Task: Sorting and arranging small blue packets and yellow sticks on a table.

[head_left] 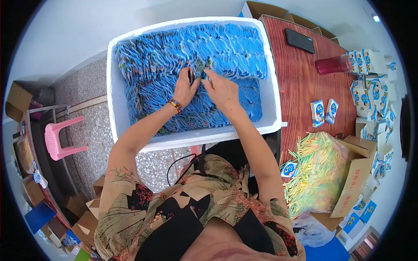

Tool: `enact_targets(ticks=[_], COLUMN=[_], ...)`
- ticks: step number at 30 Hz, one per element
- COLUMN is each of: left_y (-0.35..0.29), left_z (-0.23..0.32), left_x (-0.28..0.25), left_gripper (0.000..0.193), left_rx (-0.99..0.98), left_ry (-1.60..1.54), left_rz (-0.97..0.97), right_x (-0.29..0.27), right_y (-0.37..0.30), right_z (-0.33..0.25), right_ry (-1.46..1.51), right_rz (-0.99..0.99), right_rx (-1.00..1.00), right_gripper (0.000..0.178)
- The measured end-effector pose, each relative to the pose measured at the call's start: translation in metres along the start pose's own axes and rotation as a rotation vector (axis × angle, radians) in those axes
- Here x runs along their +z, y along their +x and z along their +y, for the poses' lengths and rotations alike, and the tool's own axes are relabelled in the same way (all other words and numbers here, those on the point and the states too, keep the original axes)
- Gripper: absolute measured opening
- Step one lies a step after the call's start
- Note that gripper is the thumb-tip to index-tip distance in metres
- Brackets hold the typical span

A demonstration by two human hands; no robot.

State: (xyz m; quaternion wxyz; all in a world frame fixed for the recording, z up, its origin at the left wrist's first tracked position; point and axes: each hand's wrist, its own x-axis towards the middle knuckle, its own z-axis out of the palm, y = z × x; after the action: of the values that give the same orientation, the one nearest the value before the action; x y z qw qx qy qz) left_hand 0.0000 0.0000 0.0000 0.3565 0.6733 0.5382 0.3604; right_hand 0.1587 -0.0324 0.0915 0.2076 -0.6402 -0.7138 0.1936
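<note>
A white foam box [196, 141] stands in front of me, packed with dense rows of thin blue-and-white patterned packets [237, 48]. My left hand [186, 89] reaches into the middle of the box, its thumb and fingers closed about a few packets standing on edge. Just to its right, my right hand [223, 92] has its thumb and index finger bent onto the same small bunch. The fingertips of both are partly hidden among the packets. A beaded bracelet [175, 105] circles my left wrist.
On the red-brown table [298, 78] at right lie a black phone [299, 40], a dark pink cup [328, 65], small white-and-blue cartons [317, 114], and a plastic bag of yellow-green sticks [322, 169] spilling from a cardboard box [353, 182]. A pink stool [56, 137] stands at left.
</note>
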Motion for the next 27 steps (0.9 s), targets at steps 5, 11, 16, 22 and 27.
enact_targets(ticks=[5,11,16,22,27], left_y=[-0.002,0.007,0.011,0.01,0.011], left_z=[0.003,0.01,0.008,0.017,0.018], left_x=[0.009,0.024,0.025,0.03,0.026], left_gripper=[0.049,0.049,0.045,0.043,0.043], left_rx=[-0.009,0.029,-0.072,-0.112,-0.132], left_ry=[0.042,0.168,0.179,0.208,0.197], left_rz=[0.05,0.132,0.178,0.214,0.187], right_x=[-0.004,0.015,0.02,0.02,0.021], right_y=[-0.022,0.003,0.022,0.039,0.032], right_z=[0.024,0.029,0.016,0.016,0.025], right_ry=[-0.008,0.101,-0.049,-0.109,-0.044], right_rz=[-0.277,-0.174,-0.077,0.006,0.029], right_rx=[0.136,0.226,0.234,0.229,0.251], right_gripper=[0.03,0.034,0.038,0.04,0.038])
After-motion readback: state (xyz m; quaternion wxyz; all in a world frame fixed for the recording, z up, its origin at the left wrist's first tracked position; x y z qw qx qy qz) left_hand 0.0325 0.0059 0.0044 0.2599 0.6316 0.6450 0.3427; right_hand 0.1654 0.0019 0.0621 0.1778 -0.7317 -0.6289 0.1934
